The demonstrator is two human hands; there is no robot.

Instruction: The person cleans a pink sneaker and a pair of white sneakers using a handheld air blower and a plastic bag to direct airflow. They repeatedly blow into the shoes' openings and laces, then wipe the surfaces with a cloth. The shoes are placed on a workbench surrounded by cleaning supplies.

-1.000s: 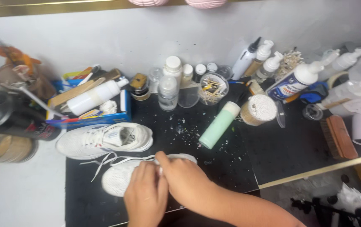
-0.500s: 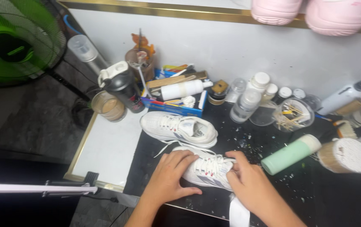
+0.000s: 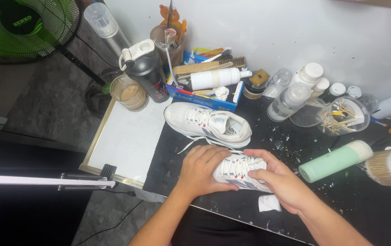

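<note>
We count two white sneakers (image 3: 207, 125) on the tabletop (image 3: 122, 141): one free at twelve o'clock of our hands, the other sneaker (image 3: 241, 171) under them. Two hands show, the left hand (image 3: 202, 171) and the right hand (image 3: 282, 184). There is one green fan (image 3: 20, 27) at ten o'clock, one black shaker bottle (image 3: 145, 70), one glass of brown drink (image 3: 129, 92), one blue box (image 3: 204, 93), one mint-green tube (image 3: 334, 161) at three o'clock, and one white cloth scrap (image 3: 268, 203) at five o'clock.
</note>
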